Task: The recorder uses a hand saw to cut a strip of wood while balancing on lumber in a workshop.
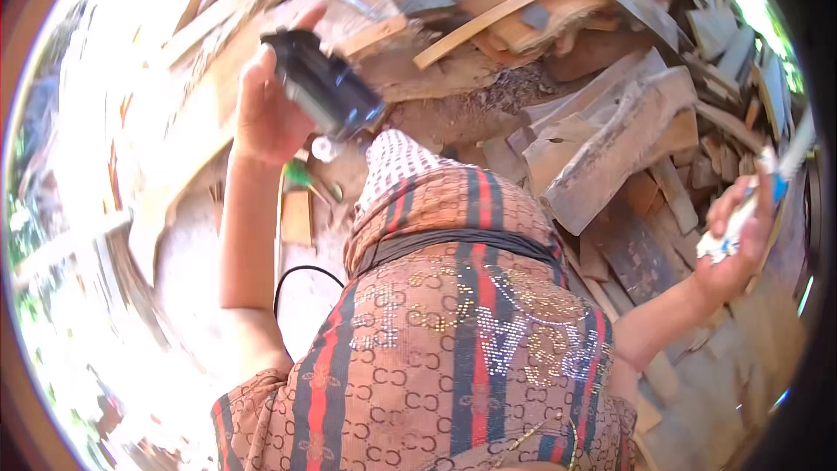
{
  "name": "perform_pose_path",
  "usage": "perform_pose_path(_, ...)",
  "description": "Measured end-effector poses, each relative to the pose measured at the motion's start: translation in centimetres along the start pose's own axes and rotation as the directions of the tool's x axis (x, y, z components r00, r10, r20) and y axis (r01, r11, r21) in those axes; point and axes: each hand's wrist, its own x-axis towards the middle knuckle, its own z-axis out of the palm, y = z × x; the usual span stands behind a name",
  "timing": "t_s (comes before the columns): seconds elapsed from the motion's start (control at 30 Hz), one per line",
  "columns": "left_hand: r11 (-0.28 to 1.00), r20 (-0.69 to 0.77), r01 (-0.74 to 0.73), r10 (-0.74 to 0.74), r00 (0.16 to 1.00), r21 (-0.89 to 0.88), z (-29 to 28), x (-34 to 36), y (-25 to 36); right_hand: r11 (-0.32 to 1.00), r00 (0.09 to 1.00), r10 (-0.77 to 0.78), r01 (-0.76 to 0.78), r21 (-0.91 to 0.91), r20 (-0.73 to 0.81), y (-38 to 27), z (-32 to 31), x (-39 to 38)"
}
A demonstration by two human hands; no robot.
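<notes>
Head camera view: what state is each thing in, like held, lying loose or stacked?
Black power tool: held up, tilted, in the left hand.
White stick-like object with blue: gripped in the right hand; its kind is unclear.
Wood scraps: lying loose in a jumbled pile.
Black cable: slack, looping beside the patterned clothing.
</notes>
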Motion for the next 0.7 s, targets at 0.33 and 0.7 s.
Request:
perform_pose_path(0.33, 0.237, -0.482, 0.743, -0.631, 0.608, 0.626, -5.7, -15.4, -5.3, 0.967, 0.957, 0.226, -0.198, -0.159, 0.184, 6.3, 9.5, 4.1)
perform_pose_path(0.7, 0.230, -0.542, 0.623, -0.331, 0.772, 0.747, -4.9, -10.6, -11.9, 0.984, 0.916, 0.171, -0.142, -0.107, 0.363, 9.3, 12.2, 4.7)
